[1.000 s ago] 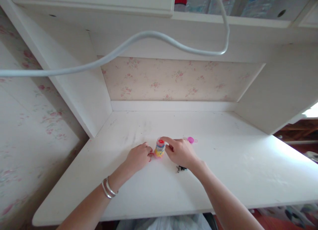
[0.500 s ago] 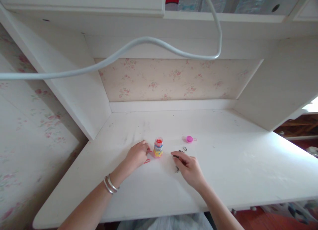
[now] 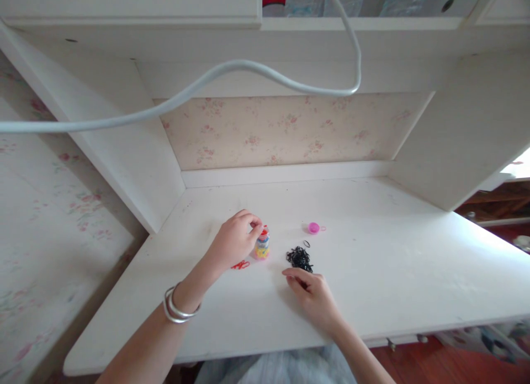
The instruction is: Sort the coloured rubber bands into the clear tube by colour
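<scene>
A small clear jar (image 3: 262, 252) stands upright on the white table, filled with coloured rubber bands in layers: pink, yellow, blue and red. My left hand (image 3: 236, 237) is over its mouth, thumb and forefinger pinched on a red rubber band (image 3: 265, 227) at the rim. Below that wrist lie several loose red rubber bands (image 3: 240, 265). My right hand (image 3: 312, 293) rests just in front of a pile of black rubber bands (image 3: 298, 258), its fingers loosely curled, a gap between thumb and forefinger, nothing visible in them. One black band (image 3: 307, 243) lies apart behind the pile.
A pink lid (image 3: 313, 228) with a loop lies behind the black pile. A white cable (image 3: 248, 66) hangs across the view above the table (image 3: 397, 262). Overhead is a shelf with bottles, and side panels (image 3: 455, 124) bound the back of the table.
My left hand has risen from beside the jar to its mouth with a red band. My right hand has drawn back toward me, uncovering the black pile. The view has shifted slightly.
</scene>
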A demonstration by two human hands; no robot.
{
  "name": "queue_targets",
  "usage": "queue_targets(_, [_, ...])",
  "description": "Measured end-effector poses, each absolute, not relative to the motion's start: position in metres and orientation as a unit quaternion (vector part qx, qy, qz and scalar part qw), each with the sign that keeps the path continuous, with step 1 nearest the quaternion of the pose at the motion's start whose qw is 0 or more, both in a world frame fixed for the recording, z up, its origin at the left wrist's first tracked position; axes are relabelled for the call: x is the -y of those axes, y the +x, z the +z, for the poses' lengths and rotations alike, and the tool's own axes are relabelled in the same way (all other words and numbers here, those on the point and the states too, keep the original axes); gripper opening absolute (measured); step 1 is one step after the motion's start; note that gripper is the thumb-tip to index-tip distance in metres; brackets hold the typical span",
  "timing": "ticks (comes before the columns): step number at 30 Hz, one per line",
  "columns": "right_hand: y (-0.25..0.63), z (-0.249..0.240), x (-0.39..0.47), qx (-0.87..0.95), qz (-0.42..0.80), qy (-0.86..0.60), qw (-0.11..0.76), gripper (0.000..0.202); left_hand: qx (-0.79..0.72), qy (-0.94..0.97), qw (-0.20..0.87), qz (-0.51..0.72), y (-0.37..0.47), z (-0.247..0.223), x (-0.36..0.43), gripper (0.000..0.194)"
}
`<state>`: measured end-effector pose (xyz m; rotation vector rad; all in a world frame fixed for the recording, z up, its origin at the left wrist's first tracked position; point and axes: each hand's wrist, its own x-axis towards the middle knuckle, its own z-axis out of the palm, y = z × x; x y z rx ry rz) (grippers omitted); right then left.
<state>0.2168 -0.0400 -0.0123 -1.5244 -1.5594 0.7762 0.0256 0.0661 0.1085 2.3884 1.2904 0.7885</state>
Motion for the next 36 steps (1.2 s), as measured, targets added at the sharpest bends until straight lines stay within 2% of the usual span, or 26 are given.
queue_targets(8, [0.218,-0.01,0.042,0.631,0.295,-0.594,0.402,0.032,-0.464,0.845,0.143,0.224,0.032,0.103,-0.074,0.026])
queue_targets(15, [0.218,-0.01,0.041,0.645,0.273,-0.608,0.373,0.033,-0.48,0.82,0.126,0.285,0.012,0.105,-0.067,0.024])
queue_targets(21, [0.203,-0.004,0.038,0.711,0.213,-0.621,0.253,0.032,-0.515,0.781,0.161,0.313,-0.024,0.086,-0.045,0.028])
queue_targets(27, [0.163,0.016,0.022,0.76,0.131,-0.628,0.1,0.033,-0.558,0.749,0.198,0.297,-0.056,0.042,-0.027,0.029])
queue_targets(31, [0.136,0.022,0.007,0.762,0.09,-0.639,0.06,0.037,-0.585,0.75,0.153,0.268,-0.065,0.01,-0.014,0.027])
queue_targets(36, [0.121,0.019,-0.005,0.754,0.077,-0.651,0.039,0.027,-0.625,0.75,0.081,0.201,-0.062,-0.011,-0.004,0.025])
